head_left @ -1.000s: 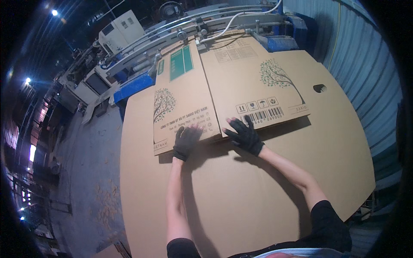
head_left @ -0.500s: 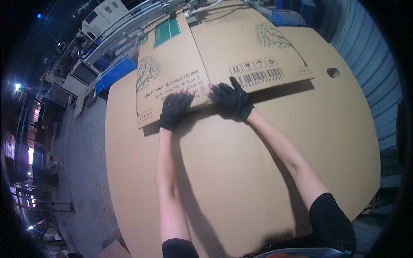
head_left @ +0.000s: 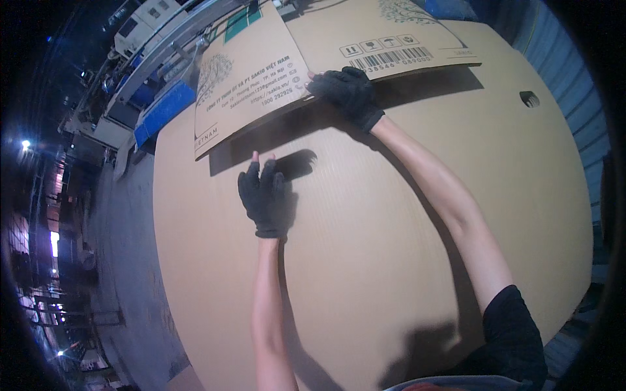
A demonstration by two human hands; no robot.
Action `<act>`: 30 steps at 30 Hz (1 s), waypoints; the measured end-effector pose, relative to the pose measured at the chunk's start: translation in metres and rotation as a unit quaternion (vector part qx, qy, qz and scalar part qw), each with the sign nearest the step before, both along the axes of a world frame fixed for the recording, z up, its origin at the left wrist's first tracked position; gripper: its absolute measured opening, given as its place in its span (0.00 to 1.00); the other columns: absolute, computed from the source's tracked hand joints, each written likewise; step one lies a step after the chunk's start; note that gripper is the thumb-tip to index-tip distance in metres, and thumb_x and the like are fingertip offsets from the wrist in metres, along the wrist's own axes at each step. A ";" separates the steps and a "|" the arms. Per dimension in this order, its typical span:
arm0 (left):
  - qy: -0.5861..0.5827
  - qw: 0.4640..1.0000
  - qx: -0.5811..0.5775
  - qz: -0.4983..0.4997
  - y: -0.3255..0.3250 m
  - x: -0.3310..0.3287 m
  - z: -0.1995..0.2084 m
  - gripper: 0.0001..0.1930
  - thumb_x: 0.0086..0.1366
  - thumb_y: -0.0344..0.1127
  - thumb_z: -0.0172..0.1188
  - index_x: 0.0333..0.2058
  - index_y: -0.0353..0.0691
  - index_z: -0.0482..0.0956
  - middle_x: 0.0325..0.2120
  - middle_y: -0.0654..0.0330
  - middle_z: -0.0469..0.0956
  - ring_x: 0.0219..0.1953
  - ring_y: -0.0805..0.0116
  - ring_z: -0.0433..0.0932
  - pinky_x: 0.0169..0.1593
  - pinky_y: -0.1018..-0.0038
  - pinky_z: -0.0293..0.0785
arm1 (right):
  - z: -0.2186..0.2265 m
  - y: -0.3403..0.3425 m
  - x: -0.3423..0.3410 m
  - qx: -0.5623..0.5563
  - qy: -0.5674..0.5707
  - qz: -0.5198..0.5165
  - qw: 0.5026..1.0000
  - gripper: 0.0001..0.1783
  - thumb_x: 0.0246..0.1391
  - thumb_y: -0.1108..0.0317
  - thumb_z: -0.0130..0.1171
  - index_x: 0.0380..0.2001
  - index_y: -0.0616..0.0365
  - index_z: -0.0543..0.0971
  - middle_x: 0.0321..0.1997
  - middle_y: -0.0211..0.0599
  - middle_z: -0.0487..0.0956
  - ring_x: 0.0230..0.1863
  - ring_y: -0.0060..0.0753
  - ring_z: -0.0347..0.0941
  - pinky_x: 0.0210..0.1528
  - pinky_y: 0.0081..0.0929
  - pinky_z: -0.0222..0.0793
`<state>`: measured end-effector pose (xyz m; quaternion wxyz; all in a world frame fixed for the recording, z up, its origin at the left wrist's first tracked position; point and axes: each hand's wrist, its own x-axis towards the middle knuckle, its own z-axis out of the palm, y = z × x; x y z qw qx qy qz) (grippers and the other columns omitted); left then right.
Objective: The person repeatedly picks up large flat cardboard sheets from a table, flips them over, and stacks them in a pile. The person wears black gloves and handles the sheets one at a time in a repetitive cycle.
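Note:
A flattened printed cardboard carton (head_left: 251, 85) lies at the far side, over a large plain cardboard sheet (head_left: 365, 260). Its near edge stands a little above the sheet and throws a dark shadow. My right hand (head_left: 349, 98), in a black glove with bare fingertips, grips that near edge by the centre seam. How far the fingers reach under the edge is hidden. My left hand (head_left: 262, 199), gloved the same way, is off the carton, nearer to me over the plain sheet, its fingers apart and holding nothing.
Beyond the carton runs a metal machine frame (head_left: 176, 49) with a blue part (head_left: 166, 111) at the left. Grey concrete floor (head_left: 124, 241) lies to the left. A corrugated metal wall (head_left: 561, 98) rises at the right. The plain sheet has a hand hole (head_left: 529, 99) near its right side.
My left hand has let go of the carton's near edge and drawn back toward me. The right hand stays at the seam, and the carton sits farther away in the view.

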<state>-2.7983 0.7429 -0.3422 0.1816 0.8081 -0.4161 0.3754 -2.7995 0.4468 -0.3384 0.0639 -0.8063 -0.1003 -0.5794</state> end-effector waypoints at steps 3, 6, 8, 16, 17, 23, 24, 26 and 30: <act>-0.047 0.998 0.031 0.017 0.013 -0.023 -0.003 0.21 0.50 0.34 0.63 0.45 0.40 0.80 0.54 0.38 0.72 0.42 0.47 0.73 0.47 0.56 0.69 | 0.001 0.004 0.003 0.037 0.017 -0.008 0.999 0.13 0.50 0.65 0.57 0.40 0.38 0.82 0.49 0.27 0.82 0.43 0.30 0.80 0.46 0.36 0.69; 0.023 0.991 0.127 0.027 0.026 -0.051 -0.003 0.26 0.49 0.34 0.67 0.51 0.42 0.77 0.57 0.47 0.71 0.53 0.44 0.71 0.54 0.53 0.67 | -0.001 0.015 0.001 0.097 0.069 -0.009 0.993 0.16 0.50 0.68 0.56 0.42 0.39 0.81 0.48 0.29 0.82 0.45 0.34 0.78 0.50 0.35 0.68; 0.020 0.997 0.069 0.011 0.030 -0.069 -0.005 0.28 0.40 0.34 0.72 0.45 0.43 0.77 0.55 0.48 0.72 0.53 0.46 0.71 0.52 0.54 0.68 | -0.002 0.024 0.000 0.139 0.095 -0.003 0.986 0.18 0.50 0.70 0.55 0.46 0.42 0.80 0.49 0.33 0.81 0.49 0.37 0.77 0.53 0.34 0.68; -0.004 0.993 0.111 -0.043 0.059 -0.109 -0.005 0.24 0.49 0.34 0.68 0.47 0.39 0.78 0.55 0.42 0.72 0.50 0.45 0.74 0.51 0.55 0.71 | 0.032 0.040 -0.008 0.170 0.289 -0.055 0.941 0.34 0.53 0.62 0.56 0.65 0.50 0.64 0.66 0.39 0.68 0.66 0.48 0.62 0.67 0.44 0.55; 0.010 0.993 0.114 -0.042 0.064 -0.112 -0.007 0.23 0.50 0.34 0.67 0.47 0.39 0.78 0.55 0.42 0.72 0.51 0.45 0.74 0.51 0.55 0.71 | 0.030 0.052 -0.017 0.155 0.236 -0.061 0.957 0.36 0.53 0.60 0.56 0.66 0.50 0.62 0.68 0.40 0.66 0.67 0.49 0.60 0.68 0.45 0.53; 0.036 0.998 0.050 0.022 0.083 -0.143 -0.020 0.24 0.52 0.31 0.66 0.50 0.40 0.76 0.53 0.45 0.72 0.53 0.44 0.72 0.53 0.55 0.70 | -0.051 0.172 -0.126 0.029 0.287 -0.141 0.947 0.38 0.63 0.46 0.43 0.72 0.42 0.49 0.75 0.38 0.52 0.76 0.37 0.43 0.74 0.52 0.34; 0.033 0.999 0.015 0.035 0.087 -0.153 -0.023 0.26 0.50 0.30 0.67 0.51 0.41 0.75 0.53 0.47 0.73 0.53 0.44 0.71 0.52 0.55 0.70 | -0.060 0.179 -0.145 0.046 0.246 -0.141 0.958 0.37 0.63 0.48 0.44 0.72 0.43 0.51 0.75 0.38 0.53 0.76 0.37 0.45 0.73 0.51 0.35; 0.042 0.998 -0.018 0.047 0.106 -0.185 -0.031 0.27 0.54 0.31 0.65 0.55 0.41 0.72 0.57 0.42 0.68 0.54 0.44 0.70 0.54 0.56 0.69 | -0.070 0.194 -0.186 0.072 0.193 -0.135 0.969 0.35 0.63 0.52 0.46 0.70 0.46 0.55 0.73 0.37 0.57 0.74 0.36 0.49 0.73 0.51 0.38; 0.123 0.990 -0.043 0.045 0.166 -0.280 -0.055 0.32 0.59 0.33 0.63 0.62 0.41 0.66 0.64 0.43 0.59 0.56 0.49 0.65 0.57 0.61 0.65 | -0.072 0.221 -0.283 0.069 0.282 -0.143 0.946 0.32 0.63 0.51 0.46 0.68 0.45 0.57 0.72 0.36 0.59 0.73 0.35 0.51 0.73 0.52 0.38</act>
